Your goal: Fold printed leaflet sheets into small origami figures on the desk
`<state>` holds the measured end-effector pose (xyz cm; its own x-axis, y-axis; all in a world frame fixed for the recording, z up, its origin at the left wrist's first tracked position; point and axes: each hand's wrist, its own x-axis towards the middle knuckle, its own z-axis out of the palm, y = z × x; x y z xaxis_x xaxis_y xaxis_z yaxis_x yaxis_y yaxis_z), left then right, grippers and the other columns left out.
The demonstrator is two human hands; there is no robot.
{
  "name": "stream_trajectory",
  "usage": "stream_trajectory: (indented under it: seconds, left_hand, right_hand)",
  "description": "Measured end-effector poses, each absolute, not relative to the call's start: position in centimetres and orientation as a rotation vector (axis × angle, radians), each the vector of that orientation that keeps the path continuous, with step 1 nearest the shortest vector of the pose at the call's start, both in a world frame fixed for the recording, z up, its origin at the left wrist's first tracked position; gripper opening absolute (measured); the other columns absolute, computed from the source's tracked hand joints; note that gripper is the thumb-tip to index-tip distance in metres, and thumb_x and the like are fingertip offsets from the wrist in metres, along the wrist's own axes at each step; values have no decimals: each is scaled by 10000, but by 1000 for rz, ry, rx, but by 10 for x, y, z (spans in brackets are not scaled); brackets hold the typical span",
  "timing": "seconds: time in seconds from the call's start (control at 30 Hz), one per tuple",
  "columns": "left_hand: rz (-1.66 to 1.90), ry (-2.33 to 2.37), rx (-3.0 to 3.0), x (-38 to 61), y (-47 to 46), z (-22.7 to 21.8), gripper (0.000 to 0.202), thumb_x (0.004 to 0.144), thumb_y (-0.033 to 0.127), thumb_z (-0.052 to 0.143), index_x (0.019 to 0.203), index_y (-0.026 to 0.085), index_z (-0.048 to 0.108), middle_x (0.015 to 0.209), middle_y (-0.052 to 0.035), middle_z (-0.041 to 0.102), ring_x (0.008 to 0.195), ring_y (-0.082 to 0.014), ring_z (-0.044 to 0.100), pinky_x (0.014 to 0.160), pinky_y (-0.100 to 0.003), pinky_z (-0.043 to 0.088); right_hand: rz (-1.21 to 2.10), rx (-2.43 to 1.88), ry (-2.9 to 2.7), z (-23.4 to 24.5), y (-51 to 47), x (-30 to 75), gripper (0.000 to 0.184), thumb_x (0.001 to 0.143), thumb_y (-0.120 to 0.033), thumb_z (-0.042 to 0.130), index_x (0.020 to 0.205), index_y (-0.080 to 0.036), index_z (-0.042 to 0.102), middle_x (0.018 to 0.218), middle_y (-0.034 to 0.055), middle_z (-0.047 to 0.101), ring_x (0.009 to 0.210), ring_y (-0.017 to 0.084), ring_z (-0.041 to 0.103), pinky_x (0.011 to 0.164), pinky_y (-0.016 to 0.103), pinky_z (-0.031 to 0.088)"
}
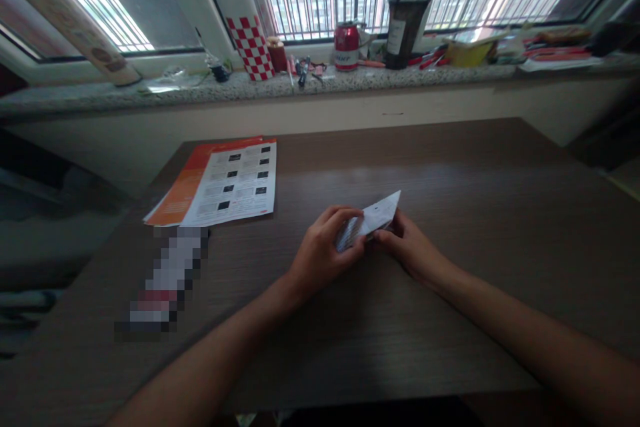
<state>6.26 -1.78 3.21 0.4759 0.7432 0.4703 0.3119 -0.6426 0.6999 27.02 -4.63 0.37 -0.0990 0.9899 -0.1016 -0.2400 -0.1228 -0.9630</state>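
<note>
Both of my hands meet over the middle of the brown wooden table (450,167). Between them is a small folded piece of white paper (381,212) with one corner pointing up to the right. My left hand (323,250) curls its fingers around the paper's left end. From the right, my right hand (407,247) pinches the lower edge of the same paper. The part of the paper inside my left fingers looks blurred.
A stack of orange and white printed leaflets (220,183) lies at the table's far left, with a blurred-out oblong item (165,280) in front of it. The stone windowsill (150,90) behind holds a red-checked bottle (245,20), a red can (347,47), a dark container (403,27) and clutter.
</note>
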Motion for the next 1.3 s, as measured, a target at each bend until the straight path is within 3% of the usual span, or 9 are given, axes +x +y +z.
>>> stream_trajectory:
  seconds: [0.33,0.6,0.7,0.8,0.9,1.03,1.2,1.3]
  left_hand:
    - [1081,891,2199,62,-17,33,298,945,165,679,1240,205,667,1237,-88,700,1144,-215,668,955,-388,584]
    - [1098,887,2207,63,-18,34,292,945,170,699,1234,206,672,1272,-102,686,1163,-223,674,989,-400,585]
    - [1103,907,2206,64,-19,33,264,936,173,723,1193,210,673,1286,-105,677,1169,-228,674,1006,-407,576]
    - [1096,957,2140,63,-18,33,194,934,173,730,1113,206,660,1273,-99,698,1161,-230,683,977,-394,586]
    - [1078,999,2056,62,-18,33,127,950,192,724,1056,205,657,1253,-86,725,1127,-222,707,910,-365,611]
    - [1084,1010,1994,61,-17,33,102,962,220,724,1053,209,679,1236,-81,750,1109,-222,728,898,-373,630]
    - [1092,992,1998,60,-16,33,64,957,226,732,1014,211,707,1242,-83,756,1112,-225,740,915,-390,637]
    - [1091,991,2024,59,-16,33,58,960,234,731,1011,212,715,1254,-87,756,1116,-225,740,944,-408,629]
  right_hand:
    - [1474,-1120,-1033,4,-46,270,492,806,-261,739,1263,-256,556,1352,147,654,1177,332,685,874,488,684]
    - [1457,-1163,-1061,5,-47,267,424,875,-290,699,1268,-260,544,1367,153,658,1151,309,715,885,485,686]
    - [1405,-1221,-1031,5,-47,270,427,864,-384,746,1192,-266,500,1242,123,692,946,270,763,731,446,693]
    - [1166,-1335,-1183,10,-49,274,413,847,-495,789,994,-261,483,906,14,677,640,188,692,518,328,588]
    - [678,-1399,-1509,18,-53,279,377,878,-495,793,811,-254,512,695,-26,571,585,156,585,518,295,482]
    - [377,-1250,-1913,23,-56,283,143,1018,-410,652,1004,-280,711,871,33,692,714,184,634,664,335,519]
    - [238,-1258,-2066,16,-57,286,195,1061,-373,586,1187,-328,727,1044,54,741,777,201,685,698,350,542]
    - [223,-1265,-2090,15,-57,287,210,1060,-368,582,1202,-350,736,1089,52,754,833,212,708,705,346,557]
